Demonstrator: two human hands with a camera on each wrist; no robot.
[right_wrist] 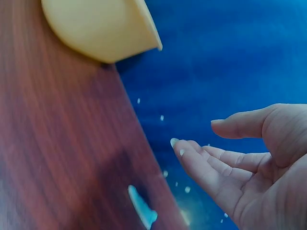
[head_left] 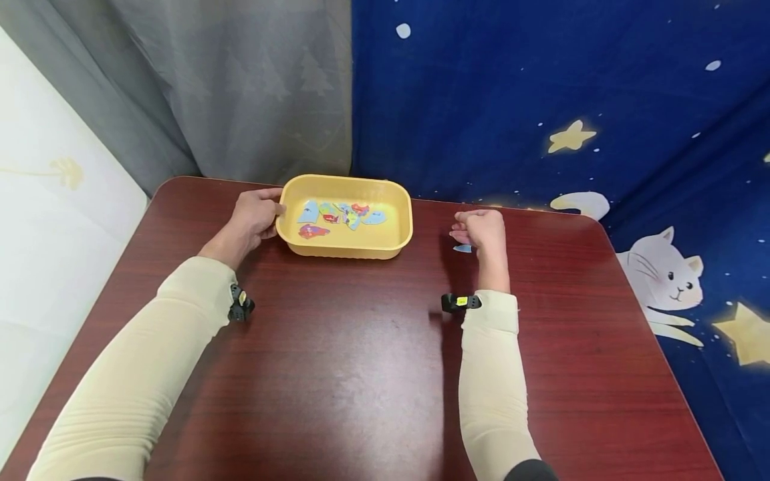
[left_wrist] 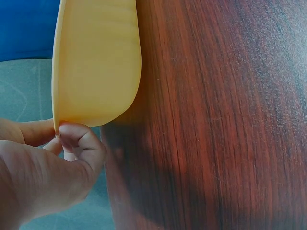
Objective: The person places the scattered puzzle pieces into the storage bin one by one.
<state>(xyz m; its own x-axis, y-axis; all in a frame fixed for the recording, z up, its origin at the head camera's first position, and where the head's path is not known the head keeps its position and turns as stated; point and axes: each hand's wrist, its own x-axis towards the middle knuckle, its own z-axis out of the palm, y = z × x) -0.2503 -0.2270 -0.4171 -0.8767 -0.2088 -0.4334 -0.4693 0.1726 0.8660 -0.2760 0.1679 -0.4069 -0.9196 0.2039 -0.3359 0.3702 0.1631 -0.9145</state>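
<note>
A yellow plastic basin (head_left: 345,251) stands at the far side of the table, with several flat, colourful cut-out pieces (head_left: 353,217) on its bottom. My left hand (head_left: 251,215) pinches the basin's left end by the rim, thumb and fingers on either side of it in the left wrist view. To the right of the basin, my right hand (head_left: 484,230) hovers over the table with thumb and fingers apart and nothing between them. Below its fingers lies a small light blue piece (right_wrist: 142,208) on the tabletop.
The dark red wood-grain table (head_left: 361,347) ends just behind the basin. Beyond that edge hang a grey curtain (head_left: 265,87) and a blue curtain (head_left: 481,87) with stars and a cat. A white panel (head_left: 54,200) borders the left side.
</note>
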